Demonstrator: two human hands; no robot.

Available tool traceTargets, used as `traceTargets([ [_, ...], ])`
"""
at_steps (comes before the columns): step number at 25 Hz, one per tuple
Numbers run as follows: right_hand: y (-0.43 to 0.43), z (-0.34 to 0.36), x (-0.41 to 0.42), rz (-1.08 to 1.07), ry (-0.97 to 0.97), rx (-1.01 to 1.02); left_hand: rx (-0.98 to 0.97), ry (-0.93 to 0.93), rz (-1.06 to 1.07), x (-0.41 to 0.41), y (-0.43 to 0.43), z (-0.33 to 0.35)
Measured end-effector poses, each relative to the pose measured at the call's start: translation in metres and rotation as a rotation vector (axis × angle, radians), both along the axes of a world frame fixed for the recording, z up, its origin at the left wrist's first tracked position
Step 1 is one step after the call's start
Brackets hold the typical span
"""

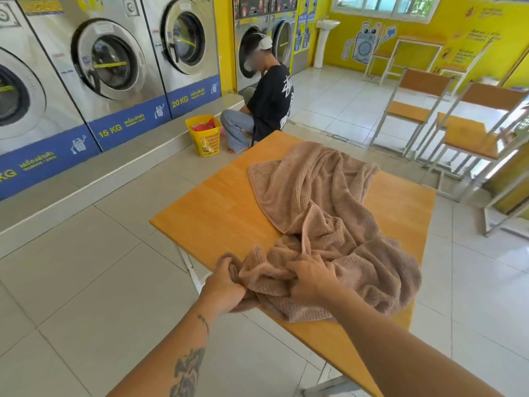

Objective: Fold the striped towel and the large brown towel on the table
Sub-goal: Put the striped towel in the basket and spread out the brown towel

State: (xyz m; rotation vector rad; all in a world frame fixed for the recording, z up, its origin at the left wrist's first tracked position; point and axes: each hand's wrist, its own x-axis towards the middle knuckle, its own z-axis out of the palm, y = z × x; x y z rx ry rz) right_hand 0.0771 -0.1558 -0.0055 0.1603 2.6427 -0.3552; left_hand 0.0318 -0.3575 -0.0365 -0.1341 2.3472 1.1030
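Where washers (pixel 108 61) stand, wooden table (pixel 217 213), brown towel (pixel 323 202)

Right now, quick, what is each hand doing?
Left hand: fingers curled round a bunched edge of the brown towel, gripping it.
Right hand: gripping the same towel's near edge.

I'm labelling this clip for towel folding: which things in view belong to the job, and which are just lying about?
Job: brown towel, crumpled on the table; left hand and right hand, both gripping its near edge. No striped towel shows.
Lying about: yellow basket on the floor; washing machines; crouching person; metal-framed benches; pedestal sink.
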Motion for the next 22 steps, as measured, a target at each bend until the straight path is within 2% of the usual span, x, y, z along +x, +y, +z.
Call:
traceTargets([
  [3, 0.027, 0.0, 0.009, -0.109, -0.029, 0.055, -0.062, -0.07, -0.086, 0.004, -0.001, -0.011],
  [6, 0.044, 0.023, -0.008, -0.264, 0.11, -0.025, -0.09, -0.102, -0.15, 0.009, -0.009, -0.017],
  [7, 0.043, 0.033, -0.019, -0.304, 0.185, -0.071, -0.113, -0.17, -0.212, 0.011, -0.012, -0.02],
  [10, 0.022, 0.062, -0.051, -0.319, 0.441, -0.277, -0.218, -0.542, -0.381, 0.018, -0.022, -0.021],
  [11, 0.012, 0.068, -0.059, -0.305, 0.519, -0.351, -0.247, -0.595, -0.393, 0.019, -0.027, -0.022],
  [12, 0.003, 0.072, -0.064, -0.294, 0.579, -0.408, -0.269, -0.557, -0.382, 0.018, -0.03, -0.021],
  [14, -0.006, 0.07, -0.067, -0.267, 0.616, -0.35, -0.288, -0.274, -0.278, 0.012, -0.031, -0.013],
  [16, -0.001, 0.058, -0.061, -0.277, 0.505, -0.141, -0.156, -0.03, -0.16, 0.004, -0.023, -0.001],
  [19, 0.02, 0.038, -0.04, -0.327, 0.25, -0.033, 0.125, 0.037, -0.178, -0.004, 0.009, 0.012],
  [22, 0.041, 0.02, -0.01, -0.25, -0.038, 0.033, 0.076, 0.037, -0.268, -0.008, 0.038, 0.003],
])
